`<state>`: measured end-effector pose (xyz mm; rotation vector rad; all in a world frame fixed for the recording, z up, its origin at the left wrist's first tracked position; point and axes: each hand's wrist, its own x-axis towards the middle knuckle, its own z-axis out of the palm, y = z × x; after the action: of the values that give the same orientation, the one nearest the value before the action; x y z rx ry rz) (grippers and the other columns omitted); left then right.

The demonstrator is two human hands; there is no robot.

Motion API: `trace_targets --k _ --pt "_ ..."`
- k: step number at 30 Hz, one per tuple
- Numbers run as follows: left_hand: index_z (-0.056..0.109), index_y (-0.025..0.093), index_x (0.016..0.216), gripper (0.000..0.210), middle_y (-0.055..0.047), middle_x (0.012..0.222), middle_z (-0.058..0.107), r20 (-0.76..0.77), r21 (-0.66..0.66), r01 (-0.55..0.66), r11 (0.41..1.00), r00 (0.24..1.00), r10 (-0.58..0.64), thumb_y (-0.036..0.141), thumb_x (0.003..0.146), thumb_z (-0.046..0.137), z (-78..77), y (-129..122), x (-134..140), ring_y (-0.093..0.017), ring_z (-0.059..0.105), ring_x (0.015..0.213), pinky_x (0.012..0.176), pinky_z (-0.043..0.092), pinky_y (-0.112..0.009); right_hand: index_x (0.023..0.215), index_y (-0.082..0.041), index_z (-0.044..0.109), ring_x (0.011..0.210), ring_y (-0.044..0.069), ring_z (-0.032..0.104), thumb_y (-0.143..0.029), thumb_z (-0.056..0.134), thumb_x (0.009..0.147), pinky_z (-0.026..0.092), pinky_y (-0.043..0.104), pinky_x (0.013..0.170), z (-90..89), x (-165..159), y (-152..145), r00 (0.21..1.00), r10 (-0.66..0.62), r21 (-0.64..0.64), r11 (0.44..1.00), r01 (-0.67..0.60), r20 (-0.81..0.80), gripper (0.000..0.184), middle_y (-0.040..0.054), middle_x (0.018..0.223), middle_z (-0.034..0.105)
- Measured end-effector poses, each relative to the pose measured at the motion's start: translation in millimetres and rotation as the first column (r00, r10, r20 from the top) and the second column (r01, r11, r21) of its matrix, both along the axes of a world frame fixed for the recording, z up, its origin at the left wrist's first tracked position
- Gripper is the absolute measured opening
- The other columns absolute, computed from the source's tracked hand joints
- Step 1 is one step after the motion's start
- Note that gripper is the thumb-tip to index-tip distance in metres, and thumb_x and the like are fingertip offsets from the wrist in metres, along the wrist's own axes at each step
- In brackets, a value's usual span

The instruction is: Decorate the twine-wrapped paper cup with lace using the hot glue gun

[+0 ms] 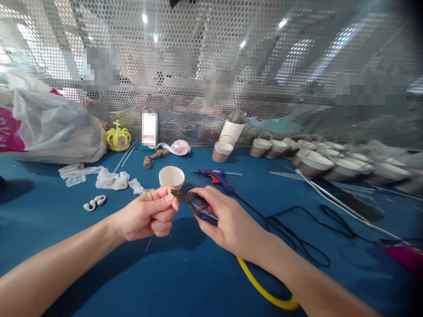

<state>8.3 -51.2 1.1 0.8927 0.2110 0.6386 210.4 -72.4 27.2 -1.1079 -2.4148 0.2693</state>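
My left hand [148, 213] is closed in a pinch on a thin wire [149, 243], whose loose end hangs below the fingers. My right hand [228, 215] grips a pair of pliers [179, 196] by the dark blue handles, their jaws pointing left at my left fingertips. Whether the jaws touch the wire is hidden by the fingers. Just behind both hands a white paper cup [171, 176] stands upright on the blue table. A blue hot glue gun [214, 176] lies behind my right hand, its nozzle to the left.
Small lined pots [315, 163] crowd the back right, near a dark phone [346, 198]. A black cable [297, 237] and a yellow tube [264, 293] lie right. White lace [112, 179], earbuds [94, 202], twine [155, 157] and a plastic bag [62, 123] are left. Perforated metal [185, 57] closes the back.
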Motion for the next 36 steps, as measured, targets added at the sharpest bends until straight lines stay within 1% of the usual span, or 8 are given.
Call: trace_targets --k 9,15,20,25,29,32,34,36 --pt "0.051 0.017 0.076 0.021 0.011 0.048 0.017 -0.09 0.086 -0.129 0.988 0.987 0.136 0.036 0.084 0.054 0.9 0.5 1.0 -0.004 0.009 0.039 0.039 0.014 -0.016 0.106 -0.015 0.05 0.066 0.017 0.057 -0.006 0.047 0.072 0.049 0.031 0.061 -1.5 -0.2 -0.2 1.0 -0.026 0.006 1.0 0.026 -0.003 0.035 0.0066 0.082 0.058" --pt "0.049 0.018 0.076 0.021 0.011 0.047 0.018 -0.105 0.081 -0.161 0.984 0.98 0.17 0.036 0.084 0.053 2.6 0.8 3.3 -0.004 0.009 0.04 0.039 0.015 -0.016 0.109 -0.018 0.05 0.076 0.017 0.058 -0.013 0.05 0.078 0.049 0.031 0.068 -0.8 0.4 0.7 0.997 -0.031 -0.097 0.995 0.024 -0.064 0.031 0.007 0.092 0.061" --pt "0.049 0.017 0.075 0.021 0.012 0.046 0.019 -0.112 0.059 -0.183 0.981 0.976 0.189 0.036 0.084 0.055 3.0 0.5 4.8 -0.003 0.009 0.039 0.039 0.014 -0.016 0.115 -0.016 0.048 0.078 0.019 0.057 -0.015 0.052 0.078 0.05 0.036 0.072 0.8 0.9 1.2 0.998 -0.068 -0.049 0.996 0.068 0.002 0.038 0.009 0.093 0.057" --pt "0.049 0.016 0.074 0.027 0.011 0.046 0.021 -0.171 0.195 -0.302 0.933 0.926 0.335 0.042 0.081 0.056 2.9 -2.3 8.1 -0.004 0.014 0.04 0.04 0.014 -0.017 0.112 -0.013 0.052 0.071 0.019 0.058 -0.014 0.051 0.078 0.051 0.034 0.065 -1.3 1.2 2.2 0.997 -0.072 -0.055 0.996 0.073 0.023 0.034 0.0088 0.087 0.059" --pt "0.05 0.016 0.075 0.027 0.011 0.046 0.025 -0.19 0.28 -0.348 0.895 0.893 0.407 0.041 0.084 0.052 3.4 -3.2 8.1 -0.004 0.017 0.041 0.042 0.015 -0.018 0.11 -0.015 0.054 0.076 0.02 0.063 -0.012 0.05 0.077 0.052 0.034 0.067 -2.3 1.8 3.1 0.998 -0.06 -0.06 0.996 0.059 -0.018 0.034 0.0096 0.09 0.064" --pt "0.052 0.015 0.081 0.024 0.008 0.048 0.037 -0.23 0.28 -0.302 0.911 0.901 0.369 0.039 0.085 0.05 7.1 -2.0 5.3 -0.004 0.027 0.041 0.042 0.019 -0.018 0.107 -0.017 0.055 0.083 0.02 0.063 -0.012 0.049 0.078 0.051 0.033 0.073 -0.4 2.9 3.6 0.998 -0.038 -0.071 0.997 0.034 -0.052 0.029 0.0091 0.094 0.066" --pt "0.054 0.015 0.085 0.024 0.003 0.056 0.049 -0.247 0.281 -0.277 0.919 0.904 0.348 0.038 0.085 0.051 10.4 -0.5 3.1 -0.007 0.04 0.046 0.045 0.028 -0.019 0.105 -0.017 0.056 0.086 0.02 0.063 -0.013 0.049 0.08 0.051 0.032 0.076 1.4 3.8 3.9 0.997 -0.037 -0.079 0.996 0.032 -0.063 0.026 0.0086 0.095 0.066" --pt "0.057 0.014 0.083 0.024 -0.001 0.064 0.054 -0.245 0.299 -0.29 0.909 0.897 0.367 0.038 0.083 0.055 13.2 1.6 1.0 -0.01 0.048 0.055 0.053 0.037 -0.022 0.107 -0.017 0.056 0.088 0.02 0.063 -0.014 0.049 0.081 0.051 0.033 0.077 2.5 4.6 4.5 0.997 -0.061 -0.084 0.995 0.056 -0.051 0.027 0.0088 0.095 0.065"
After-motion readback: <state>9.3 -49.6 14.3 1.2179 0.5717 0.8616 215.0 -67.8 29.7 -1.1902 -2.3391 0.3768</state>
